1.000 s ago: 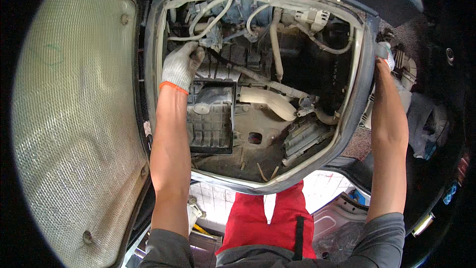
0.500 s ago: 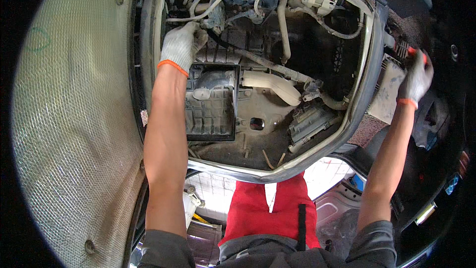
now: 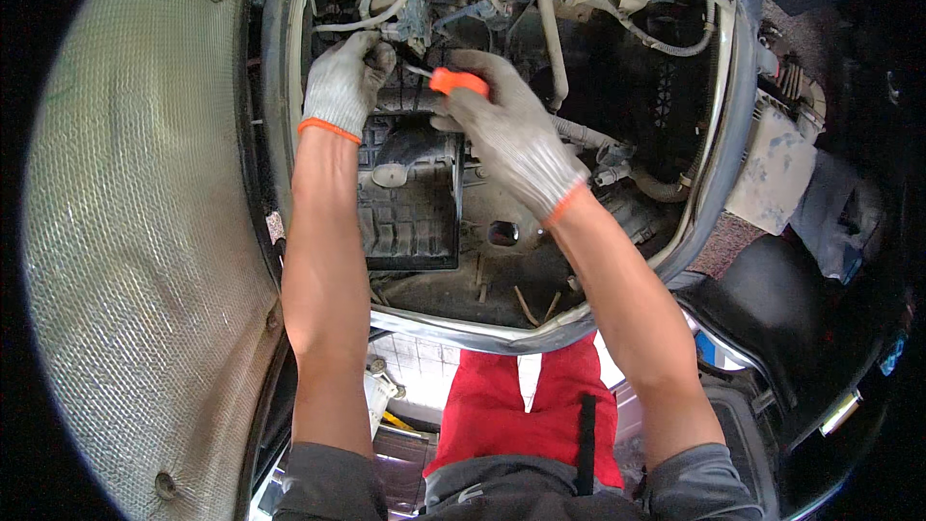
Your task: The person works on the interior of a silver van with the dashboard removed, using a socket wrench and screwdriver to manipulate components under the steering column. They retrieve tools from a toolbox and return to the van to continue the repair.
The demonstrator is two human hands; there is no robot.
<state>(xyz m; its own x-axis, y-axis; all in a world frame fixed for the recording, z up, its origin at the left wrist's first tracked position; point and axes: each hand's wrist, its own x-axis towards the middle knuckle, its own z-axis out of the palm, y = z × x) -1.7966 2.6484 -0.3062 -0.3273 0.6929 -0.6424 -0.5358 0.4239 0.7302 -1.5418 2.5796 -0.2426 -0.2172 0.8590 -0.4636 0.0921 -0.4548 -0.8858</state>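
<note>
My right hand (image 3: 511, 121), in a grey-white work glove with an orange cuff, holds a screwdriver (image 3: 458, 83) by its orange handle. The thin metal shaft points left, toward my other hand. My left hand (image 3: 340, 85), gloved alike, is closed with fingertips and thumb together beside a dusty metal engine part (image 3: 415, 19). What its fingers grip, if anything, is hidden. Just above it runs a pale rubber hose (image 3: 410, 0). Below both hands lies a black plastic box (image 3: 410, 222), open at the top, with a ribbed inside.
A rubber-edged frame (image 3: 709, 222) surrounds the engine bay. On the left stands a silvery quilted panel (image 3: 154, 232). A corrugated hose (image 3: 584, 133) passes under my right hand. Outside the frame at right lie a flat, dirty light-coloured piece (image 3: 772, 169) and a grey cloth (image 3: 839, 212).
My right hand has come from outside the frame at far right into the engine bay, bringing the orange-handled screwdriver close to my left hand. My left hand stays nearly in place.
</note>
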